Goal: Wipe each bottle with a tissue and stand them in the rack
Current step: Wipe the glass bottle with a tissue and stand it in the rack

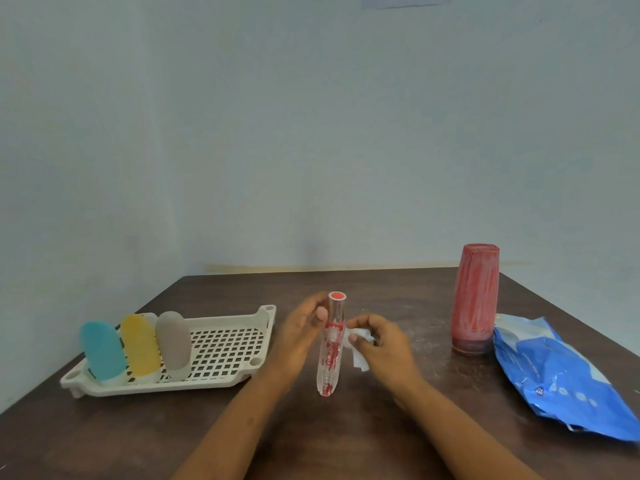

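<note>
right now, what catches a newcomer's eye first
The clear bottle smeared with red, mid-table, held upright by the left hand while the right hand holds a tissue to it. Then the tall red bottle at the back right beside a blue packet, and a teal bottle, a yellow bottle and a grey bottle in the rack on the left.

Legible text: none. Blue packet [554,372] is showing small white marks, too blurred to read; slim clear bottle [330,351] is carrying red print, likewise unreadable.
</note>
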